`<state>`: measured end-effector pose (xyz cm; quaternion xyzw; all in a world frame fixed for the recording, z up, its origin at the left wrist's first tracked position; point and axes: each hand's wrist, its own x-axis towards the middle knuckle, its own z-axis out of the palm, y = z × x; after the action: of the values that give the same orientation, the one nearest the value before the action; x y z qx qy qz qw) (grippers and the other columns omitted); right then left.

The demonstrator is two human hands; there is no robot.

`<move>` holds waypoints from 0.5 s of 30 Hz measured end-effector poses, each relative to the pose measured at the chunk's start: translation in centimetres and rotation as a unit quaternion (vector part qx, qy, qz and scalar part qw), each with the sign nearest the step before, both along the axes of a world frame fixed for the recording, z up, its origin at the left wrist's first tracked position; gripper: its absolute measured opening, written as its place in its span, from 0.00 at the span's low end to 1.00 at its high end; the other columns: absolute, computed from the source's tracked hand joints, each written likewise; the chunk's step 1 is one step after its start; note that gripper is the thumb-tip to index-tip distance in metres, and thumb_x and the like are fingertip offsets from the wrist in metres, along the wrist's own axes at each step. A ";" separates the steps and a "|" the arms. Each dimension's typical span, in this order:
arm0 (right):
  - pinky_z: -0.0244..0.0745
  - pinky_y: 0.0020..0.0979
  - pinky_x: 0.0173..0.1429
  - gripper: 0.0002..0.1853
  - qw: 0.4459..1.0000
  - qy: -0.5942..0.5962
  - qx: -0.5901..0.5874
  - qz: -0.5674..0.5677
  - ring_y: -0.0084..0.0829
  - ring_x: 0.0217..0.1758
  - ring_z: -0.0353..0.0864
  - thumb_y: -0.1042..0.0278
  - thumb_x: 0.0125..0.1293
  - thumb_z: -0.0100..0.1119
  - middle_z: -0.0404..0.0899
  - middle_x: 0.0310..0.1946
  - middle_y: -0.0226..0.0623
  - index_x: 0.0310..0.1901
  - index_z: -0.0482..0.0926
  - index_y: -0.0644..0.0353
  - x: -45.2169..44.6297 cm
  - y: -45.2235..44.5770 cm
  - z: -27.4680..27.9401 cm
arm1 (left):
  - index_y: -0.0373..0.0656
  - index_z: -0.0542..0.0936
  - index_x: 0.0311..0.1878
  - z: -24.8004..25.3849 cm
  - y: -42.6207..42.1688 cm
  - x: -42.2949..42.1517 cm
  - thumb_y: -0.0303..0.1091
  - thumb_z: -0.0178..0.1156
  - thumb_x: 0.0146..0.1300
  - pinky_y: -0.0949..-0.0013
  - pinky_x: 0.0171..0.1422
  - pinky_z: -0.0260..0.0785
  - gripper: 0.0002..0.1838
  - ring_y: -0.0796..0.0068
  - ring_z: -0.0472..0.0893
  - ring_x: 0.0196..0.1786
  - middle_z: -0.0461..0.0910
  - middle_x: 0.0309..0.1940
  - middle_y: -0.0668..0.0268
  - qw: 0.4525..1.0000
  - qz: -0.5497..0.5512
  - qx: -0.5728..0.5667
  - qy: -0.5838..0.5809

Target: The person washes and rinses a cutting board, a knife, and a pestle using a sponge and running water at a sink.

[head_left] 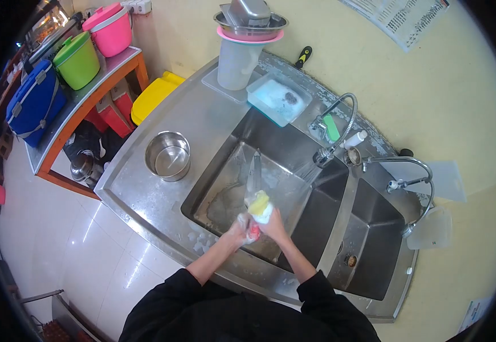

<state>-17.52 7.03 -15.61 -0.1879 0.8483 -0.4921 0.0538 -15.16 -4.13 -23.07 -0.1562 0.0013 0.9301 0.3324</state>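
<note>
Over the large sink basin [213,191], my left hand [240,231] is closed round the red handle of a knife [254,176], whose blade points away from me. Foam covers the fingers there. My right hand [273,224] grips a yellow sponge [258,202] thick with white suds, and presses it at the base of the blade. To the right, water sprays from the spring-hose faucet [323,157] into the same basin.
A steel pot [168,155] stands on the left counter. Behind the sink are a tub of soapy water [278,99], a green sponge [331,127], a white bottle [355,139] and a bucket [237,67] topped with steel pans. A second faucet [410,228] hangs beside the smaller basin [367,251].
</note>
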 end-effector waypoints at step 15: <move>0.68 0.30 0.52 0.25 0.991 -0.049 -0.119 -0.037 0.28 0.45 0.74 0.75 0.48 0.62 0.73 0.44 0.33 0.49 0.66 0.62 2.7 2.9 -1.5 | 0.57 0.60 0.60 -0.8 1.0 0.6 0.31 0.50 0.60 0.66 0.33 0.72 0.25 0.73 0.77 0.33 0.75 0.28 0.67 0.958 0.001 -0.284 -0.050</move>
<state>-14.83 9.92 -17.10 -0.1371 0.7864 -0.5999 0.0541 -14.56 -3.11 -23.88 -0.2908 0.2481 0.8827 0.2734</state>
